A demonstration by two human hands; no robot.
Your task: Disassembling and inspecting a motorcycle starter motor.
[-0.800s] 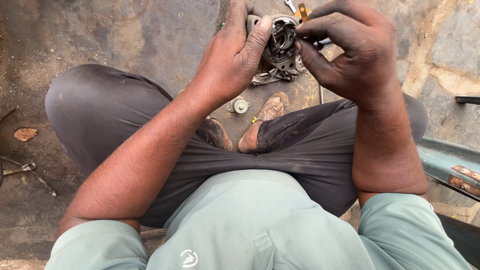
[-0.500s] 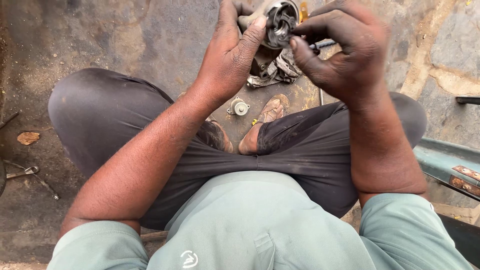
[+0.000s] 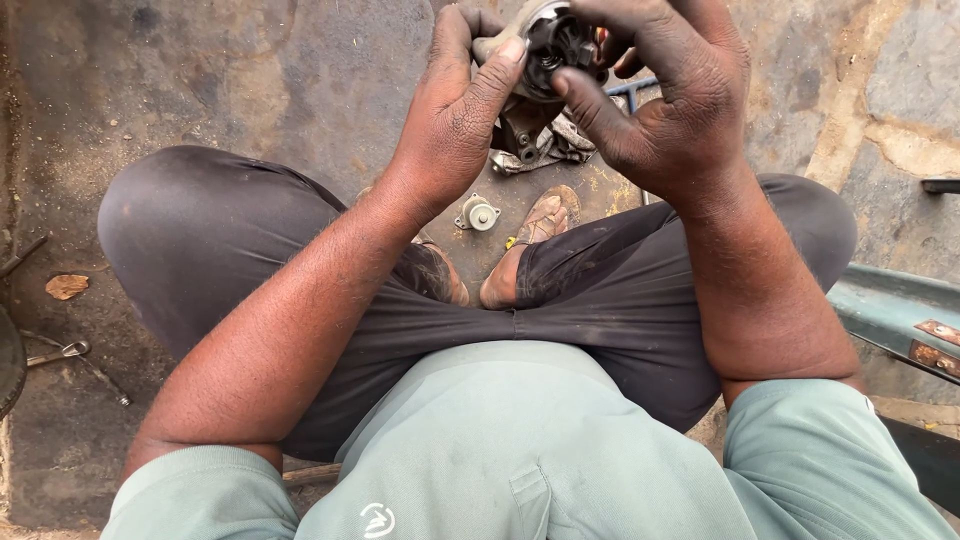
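Observation:
I sit cross-legged on a concrete floor and hold a round, greasy metal engine part point(image 3: 552, 40) up at the top of the view. My left hand point(image 3: 455, 110) grips its left side, thumb pressed on the rim. My right hand point(image 3: 665, 95) wraps its right side, with fingers curled over the dark open centre. Part of the piece is cut off by the frame's top edge.
More metal parts point(image 3: 535, 145) lie on the floor beyond my feet, along with a small round fitting point(image 3: 479, 214). A spanner point(image 3: 58, 352) lies at the left near a dark round edge point(image 3: 8, 362). A grey-green metal bar point(image 3: 895, 315) runs at the right.
Both hands and the metal part have moved up toward the top of the view, and my right fingers have shifted over its centre.

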